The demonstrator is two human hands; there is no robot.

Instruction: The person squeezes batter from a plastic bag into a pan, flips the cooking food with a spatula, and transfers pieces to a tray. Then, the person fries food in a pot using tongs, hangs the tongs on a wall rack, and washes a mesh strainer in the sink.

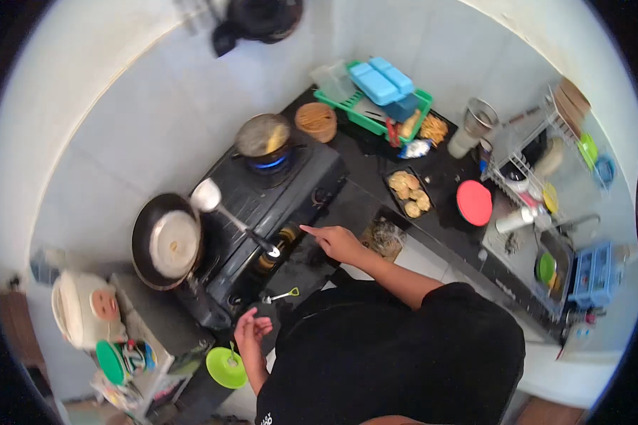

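My right hand (339,245) reaches out over the counter's front edge with its index finger stretched toward the gas stove (301,173); nothing shows in it. Near the green bowl (226,368), my left hand (251,334) is raised, fingers loosely bent and apart, holding nothing visible. A small spoon with a yellow-green handle (283,295) lies just above that hand. Across the stove rests a white-headed ladle (206,195), its dark handle pointing at me. A frying pan (145,244) on the left holds something round and pale. A pot (252,144) sits over a blue flame.
Behind the stove's right end stand a wooden tub (316,122) and a green rack (347,108) with blue boxes. A black tray of golden food pieces (409,193) and a red lid (474,202) lie rightward, before the sink (554,262). A rice cooker (85,308) stands left.
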